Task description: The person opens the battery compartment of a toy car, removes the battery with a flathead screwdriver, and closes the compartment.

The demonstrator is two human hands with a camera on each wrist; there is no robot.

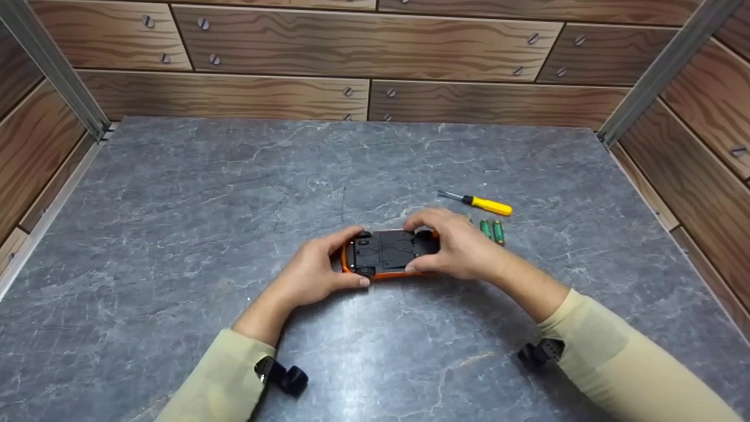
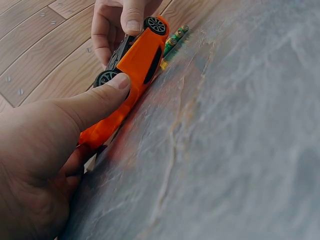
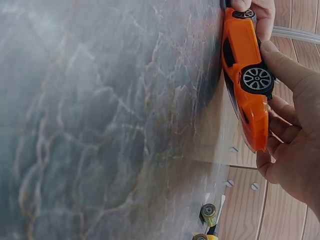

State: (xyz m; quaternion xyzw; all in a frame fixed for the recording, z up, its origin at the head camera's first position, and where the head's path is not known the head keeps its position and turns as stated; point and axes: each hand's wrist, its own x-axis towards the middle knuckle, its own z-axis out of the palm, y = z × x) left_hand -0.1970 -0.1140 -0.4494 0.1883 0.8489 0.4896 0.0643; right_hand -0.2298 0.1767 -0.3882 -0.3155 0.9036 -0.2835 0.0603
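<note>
An orange toy car [image 1: 395, 249] lies upside down on the table, its black underside facing up in the head view. My left hand [image 1: 313, 266] grips one end, thumb along the near side by a wheel and fingers at the far side. At the other end my right hand [image 1: 463, 243] holds the car between thumb and fingers. The right wrist view shows the orange side of the toy car [image 3: 247, 75] and its spoked wheels, with the right thumb on the edge of the underside. In the left wrist view the left thumb presses beside a wheel [image 2: 106, 78].
Beyond the right hand lies a screwdriver [image 1: 489, 205] with a yellow handle. Green batteries [image 1: 498, 232] lie between it and the hand, partly hidden by the fingers. Wood-patterned walls [image 1: 375, 47] and metal posts [image 1: 668, 70] border the grey marbled table [image 1: 234, 176].
</note>
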